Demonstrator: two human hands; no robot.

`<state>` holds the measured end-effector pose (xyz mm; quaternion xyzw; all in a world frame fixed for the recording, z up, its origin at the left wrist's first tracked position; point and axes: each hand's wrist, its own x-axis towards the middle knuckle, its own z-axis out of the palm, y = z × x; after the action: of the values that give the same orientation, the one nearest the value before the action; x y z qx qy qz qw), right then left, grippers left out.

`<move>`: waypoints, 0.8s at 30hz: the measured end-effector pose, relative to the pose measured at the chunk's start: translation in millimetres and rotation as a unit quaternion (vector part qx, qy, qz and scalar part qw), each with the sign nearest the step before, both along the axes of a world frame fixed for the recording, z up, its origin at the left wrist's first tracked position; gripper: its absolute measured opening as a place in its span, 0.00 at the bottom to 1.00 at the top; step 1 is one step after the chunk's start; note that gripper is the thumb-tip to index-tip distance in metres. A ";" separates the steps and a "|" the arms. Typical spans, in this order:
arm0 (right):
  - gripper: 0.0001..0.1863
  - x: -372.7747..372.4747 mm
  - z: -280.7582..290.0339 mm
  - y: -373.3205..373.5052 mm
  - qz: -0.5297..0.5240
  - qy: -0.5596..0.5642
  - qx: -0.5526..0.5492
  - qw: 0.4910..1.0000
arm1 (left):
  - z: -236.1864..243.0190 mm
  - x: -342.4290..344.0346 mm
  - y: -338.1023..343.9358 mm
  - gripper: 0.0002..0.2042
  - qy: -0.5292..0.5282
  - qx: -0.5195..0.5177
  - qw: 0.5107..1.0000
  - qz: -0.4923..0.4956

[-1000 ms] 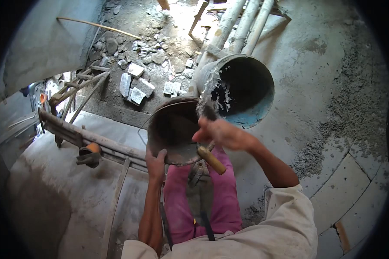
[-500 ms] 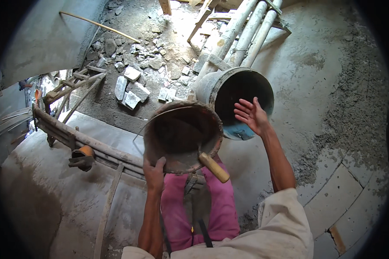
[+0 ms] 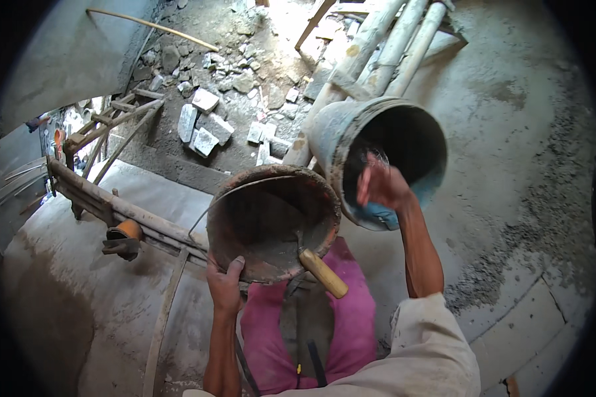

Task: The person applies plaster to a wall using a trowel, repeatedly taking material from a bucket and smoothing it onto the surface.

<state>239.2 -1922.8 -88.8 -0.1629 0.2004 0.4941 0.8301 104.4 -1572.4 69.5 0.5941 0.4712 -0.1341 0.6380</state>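
My left hand (image 3: 224, 286) grips the lower left rim of a tilted, grimy bucket (image 3: 248, 218) with a wire handle. Inside it rests a tool with a wooden handle (image 3: 322, 271) that sticks out over the right rim. My right hand (image 3: 381, 182) is at the mouth of a larger pale drum (image 3: 341, 126), its slightly bent fingers holding nothing, with a glint of water just above them. The drum has a bluish inner wall and lies close beside the bucket, against bamboo poles (image 3: 351, 66).
Broken blocks (image 3: 205, 132) and rubble lie beyond the buckets. A wooden trestle (image 3: 122, 126) and a railing of poles (image 3: 132, 212) with an orange container (image 3: 126, 235) are on the left. Rough mortar (image 3: 530, 218) covers the floor at right, beside tiles (image 3: 520, 324).
My right hand has moved from over the bucket rightward to the drum's mouth. The bucket in my left hand has shifted down and slightly left, and the drum appears further right.
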 end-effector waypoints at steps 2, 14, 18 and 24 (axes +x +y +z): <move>0.28 2.6 110.4 9.7 0.119 -0.024 -0.136 0.983 | 16.8 7.2 -12.9 0.23 -0.011 -0.026 0.999 -0.017; 0.29 -46.6 312.9 7.2 0.310 -0.515 -0.554 0.576 | 97.9 38.6 -63.6 0.24 -0.069 -0.019 0.984 -0.162; 0.39 -86.7 323.2 5.9 0.327 -0.491 -0.615 0.523 | 129.3 46.5 -77.5 0.22 -0.058 -0.064 0.988 -0.124; 0.37 -111.8 316.9 -1.5 0.362 -0.330 -0.667 0.562 | 100.7 36.3 -108.4 0.22 -0.077 -0.063 0.984 -0.146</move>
<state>127.4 -1924.3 228.2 -0.8806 0.1097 0.3904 0.2451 140.7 -1680.8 170.2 0.6237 0.3192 -0.2092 0.6822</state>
